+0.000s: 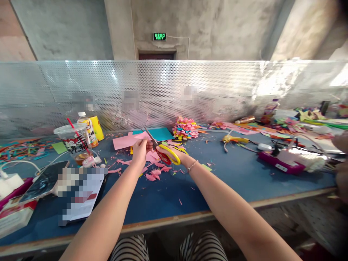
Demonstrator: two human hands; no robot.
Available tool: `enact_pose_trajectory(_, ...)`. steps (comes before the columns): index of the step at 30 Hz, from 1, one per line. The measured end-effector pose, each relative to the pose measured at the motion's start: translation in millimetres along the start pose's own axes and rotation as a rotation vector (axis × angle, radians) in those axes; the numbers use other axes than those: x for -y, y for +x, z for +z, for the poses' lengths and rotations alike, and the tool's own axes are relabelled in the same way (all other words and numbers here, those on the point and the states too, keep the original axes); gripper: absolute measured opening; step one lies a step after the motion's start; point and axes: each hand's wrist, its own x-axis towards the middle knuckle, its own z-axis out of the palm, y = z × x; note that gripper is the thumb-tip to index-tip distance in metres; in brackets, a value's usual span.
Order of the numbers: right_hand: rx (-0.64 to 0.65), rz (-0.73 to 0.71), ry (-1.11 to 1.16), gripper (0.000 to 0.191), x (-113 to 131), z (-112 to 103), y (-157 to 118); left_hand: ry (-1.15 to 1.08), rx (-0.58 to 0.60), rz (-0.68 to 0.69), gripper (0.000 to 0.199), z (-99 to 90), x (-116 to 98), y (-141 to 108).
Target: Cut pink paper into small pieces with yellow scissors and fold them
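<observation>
My left hand (141, 150) pinches a small piece of pink paper (143, 135) above the table. Close beside it, my right hand (174, 154) is closed round the yellow-and-red handles of a pair of scissors (175, 156). The blades are parted slightly and point up and left, next to the paper. Whether they touch it I cannot tell. Beneath both hands lie several pink paper scraps (154, 173). Behind them are a larger pink sheet (122, 142) and a blue sheet (161, 134). A layered ball of pink, yellow and blue paper strips (185, 128) stands to their right.
At left are a plastic cup with a red straw (73, 139), a bottle (88, 128), a tablet (87, 199) and a phone (45, 181). A yellow glue gun (235, 139) and a purple power strip (280, 162) lie at right. A perforated metal screen (163, 94) closes the back.
</observation>
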Motion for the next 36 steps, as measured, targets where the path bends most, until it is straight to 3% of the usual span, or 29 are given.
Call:
enact_pose_trajectory(29, -0.009, 0.010, -0.004, 0.047, 0.1, -0.5, -0.9, 0.022, 0.017, 0.063, 0.021, -2.7, 2.3, 1.2)
enact_pose_trajectory(36, -0.065, 0.028, -0.152, 0.045, 9.1, 0.9, -4.4, 0.023, 0.030, 0.074, 0.021, -3.8, 1.1, 2.1)
